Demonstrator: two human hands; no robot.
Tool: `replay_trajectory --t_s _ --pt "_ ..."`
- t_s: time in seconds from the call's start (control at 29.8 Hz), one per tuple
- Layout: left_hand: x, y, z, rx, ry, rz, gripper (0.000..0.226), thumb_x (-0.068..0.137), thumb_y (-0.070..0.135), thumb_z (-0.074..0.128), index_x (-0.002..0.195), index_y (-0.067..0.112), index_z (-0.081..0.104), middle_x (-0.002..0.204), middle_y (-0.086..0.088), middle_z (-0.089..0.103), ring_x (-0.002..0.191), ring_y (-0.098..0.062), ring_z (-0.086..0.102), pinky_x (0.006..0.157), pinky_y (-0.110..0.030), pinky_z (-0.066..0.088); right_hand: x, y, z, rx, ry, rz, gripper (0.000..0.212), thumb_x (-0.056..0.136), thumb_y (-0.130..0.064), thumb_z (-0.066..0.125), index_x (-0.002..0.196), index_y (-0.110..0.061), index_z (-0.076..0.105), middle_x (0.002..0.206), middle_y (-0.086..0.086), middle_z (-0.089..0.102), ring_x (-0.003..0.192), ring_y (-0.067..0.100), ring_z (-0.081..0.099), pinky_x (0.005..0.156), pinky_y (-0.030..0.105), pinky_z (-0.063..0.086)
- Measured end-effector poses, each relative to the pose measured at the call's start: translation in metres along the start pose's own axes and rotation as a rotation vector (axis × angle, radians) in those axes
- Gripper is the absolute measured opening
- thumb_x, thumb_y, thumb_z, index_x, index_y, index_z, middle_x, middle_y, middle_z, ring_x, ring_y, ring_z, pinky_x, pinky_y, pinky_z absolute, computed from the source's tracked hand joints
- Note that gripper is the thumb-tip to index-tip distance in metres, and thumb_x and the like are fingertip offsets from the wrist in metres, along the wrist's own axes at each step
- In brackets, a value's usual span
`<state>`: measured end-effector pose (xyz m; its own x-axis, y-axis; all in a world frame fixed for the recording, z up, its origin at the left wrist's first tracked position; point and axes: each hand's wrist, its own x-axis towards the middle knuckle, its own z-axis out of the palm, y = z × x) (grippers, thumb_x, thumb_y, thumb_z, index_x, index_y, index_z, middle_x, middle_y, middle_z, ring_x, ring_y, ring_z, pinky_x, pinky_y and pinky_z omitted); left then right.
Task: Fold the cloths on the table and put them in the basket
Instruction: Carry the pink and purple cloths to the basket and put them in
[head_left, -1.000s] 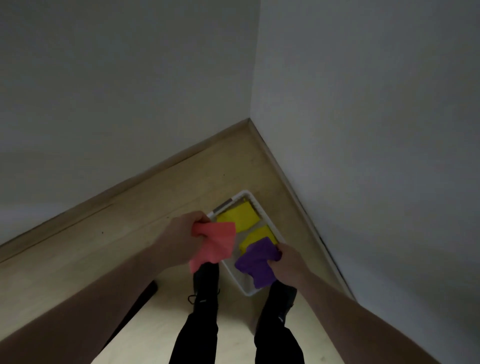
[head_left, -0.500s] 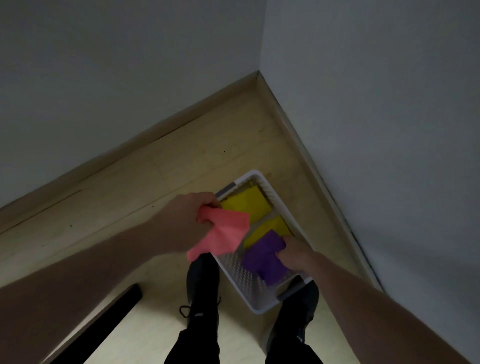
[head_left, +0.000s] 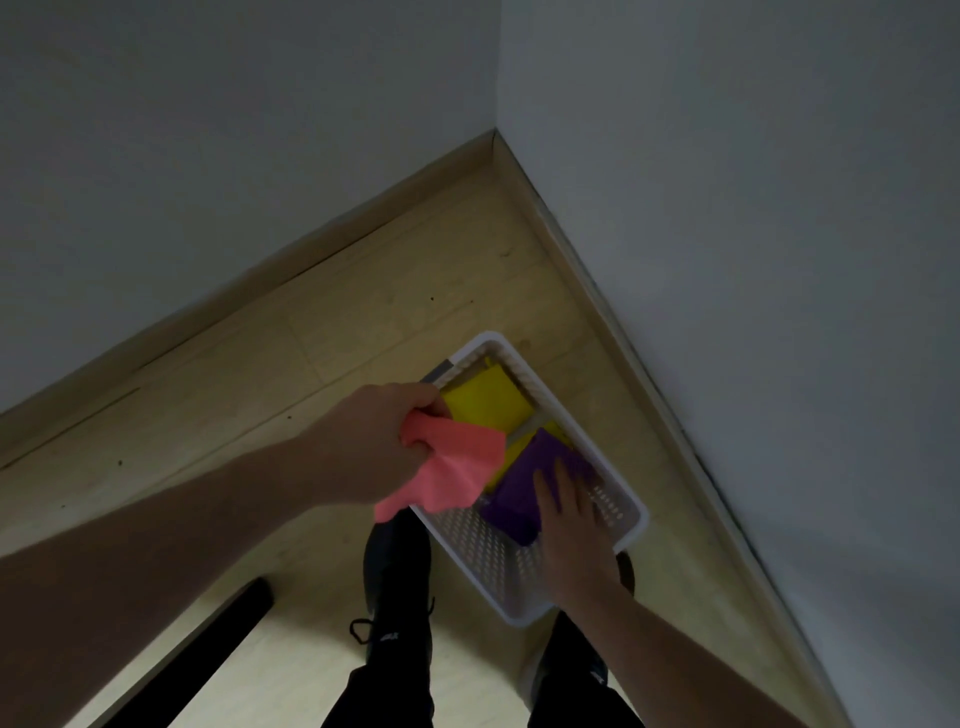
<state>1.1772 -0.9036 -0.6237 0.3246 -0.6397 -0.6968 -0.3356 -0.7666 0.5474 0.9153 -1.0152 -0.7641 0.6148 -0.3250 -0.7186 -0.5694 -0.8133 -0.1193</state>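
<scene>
I am looking down at a white basket (head_left: 631, 499) that sits on a pale wood floor (head_left: 337, 332), near the corner where two gray walls (head_left: 208, 130) meet. My left hand (head_left: 382, 441) is up over the left side of the basket. Its fingers are curled tight round a bunched corner of a pink cloth (head_left: 452, 467), and the rest of that cloth hangs down loose over the basket's rim. My right hand (head_left: 569, 519) is down inside the basket with its fingers straight and spread, lying flat on a purple cloth (head_left: 524, 483). The purple cloth is folded and lies in the middle part of the basket. A folded yellow cloth (head_left: 485, 402) lies at the far end of the basket. A bit of a second yellow cloth (head_left: 514, 454) peeks out from under the purple one and the pink one. The near end of the basket shows its bare bottom, full of little holes. My two dark shoes stand just beside the basket, the left shoe (head_left: 397, 582) under the hanging pink cloth. A long black bar (head_left: 208, 654) lies at a slant on the floor at the lower left. I cannot tell what that bar is.
</scene>
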Motion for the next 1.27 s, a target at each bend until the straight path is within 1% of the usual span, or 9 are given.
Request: replay_trajectory --t_s 0.17,0.27,0.47,0.6,0.74,0.84,0.94,1.04,1.27 --pt "0.007 0.004 0.003 -0.014 0.016 0.02 0.023 0.091 0.013 0.059 0.098 0.034 0.065 0.087 0.017 0.064 0.075 -0.001 0.06 0.06 -0.012 0.035 0.02 0.002 0.012 -0.115 -0.242 -0.105 0.07 0.104 -0.02 0.044 0.163 -0.025 0.006 0.169 0.006 -0.012 0.155 0.034 0.007 0.117 0.046 0.033" --pt "0.008 0.0 0.011 -0.023 0.027 0.01 0.022 0.092 0.012 0.058 0.1 0.031 0.067 0.086 0.017 0.064 0.075 0.001 0.059 0.058 -0.011 0.037 0.032 -0.003 0.017 -0.074 -0.265 -0.062 0.069 0.104 -0.019 0.043 0.162 -0.027 0.008 0.169 0.006 -0.011 0.152 0.035 0.013 0.11 0.046 0.044" --pt "0.005 -0.008 0.024 -0.074 0.018 0.006 0.025 0.089 0.009 0.059 0.099 0.03 0.067 0.086 0.016 0.066 0.076 0.004 0.06 0.06 -0.011 0.042 0.049 -0.009 0.013 0.023 -0.362 0.017 0.076 0.097 -0.023 0.051 0.161 -0.03 0.011 0.168 0.003 -0.008 0.15 0.037 0.014 0.113 0.052 0.038" --pt "-0.007 0.001 0.01 -0.127 -0.007 -0.037 0.034 0.083 0.002 0.058 0.103 0.028 0.067 0.094 0.017 0.064 0.081 0.0 0.059 0.061 -0.009 0.042 0.03 -0.011 -0.017 0.366 -0.315 -0.005 0.08 0.079 -0.031 0.056 0.154 -0.033 0.028 0.163 0.002 0.02 0.147 0.031 0.029 0.112 0.046 0.039" --pt "-0.01 0.011 -0.009 -0.248 -0.024 -0.17 0.036 0.084 0.006 0.06 0.113 0.027 0.066 0.103 0.009 0.063 0.083 -0.006 0.062 0.054 -0.01 0.044 -0.011 -0.019 -0.066 1.096 -0.378 -0.069 0.081 0.075 -0.012 0.068 0.143 -0.047 0.041 0.137 -0.02 0.054 0.121 -0.008 0.054 0.091 0.021 0.05" --pt "-0.005 0.019 -0.011 -0.427 -0.059 -0.26 0.037 0.086 0.012 0.065 0.12 0.027 0.066 0.115 0.001 0.067 0.098 -0.015 0.067 0.078 -0.028 0.059 -0.027 -0.027 -0.092 1.368 -0.379 -0.107 0.082 0.066 -0.023 0.085 0.138 -0.043 0.052 0.133 -0.023 0.063 0.128 -0.001 0.055 0.101 0.035 0.05" --pt "0.007 0.022 -0.003 -0.471 -0.078 -0.298 0.039 0.087 0.017 0.067 0.125 0.025 0.066 0.12 -0.001 0.066 0.107 -0.018 0.066 0.094 -0.038 0.058 -0.029 -0.033 -0.101 1.554 -0.242 0.035 0.033 0.084 -0.018 0.081 0.113 -0.033 0.074 0.113 -0.006 0.076 0.11 0.014 0.07 0.092 0.033 0.055" --pt "0.025 0.026 0.009 -0.469 -0.06 -0.296 0.042 0.09 0.016 0.066 0.131 0.019 0.061 0.124 -0.004 0.065 0.109 -0.019 0.065 0.093 -0.035 0.056 -0.022 -0.032 -0.096 1.646 -0.15 0.19 0.012 0.092 -0.017 0.073 0.095 -0.027 0.08 0.101 0.002 0.079 0.099 0.023 0.075 0.092 0.045 0.059" --pt "0.054 0.001 0.054 -0.29 -0.066 -0.333 0.064 0.085 0.029 0.061 0.146 0.022 0.046 0.13 -0.002 0.061 0.106 -0.019 0.066 0.087 -0.037 0.061 0.012 -0.038 -0.058 1.741 -0.183 0.491 0.012 0.095 -0.027 0.07 0.102 -0.02 0.076 0.103 0.008 0.078 0.1 0.029 0.073 0.096 0.051 0.057"
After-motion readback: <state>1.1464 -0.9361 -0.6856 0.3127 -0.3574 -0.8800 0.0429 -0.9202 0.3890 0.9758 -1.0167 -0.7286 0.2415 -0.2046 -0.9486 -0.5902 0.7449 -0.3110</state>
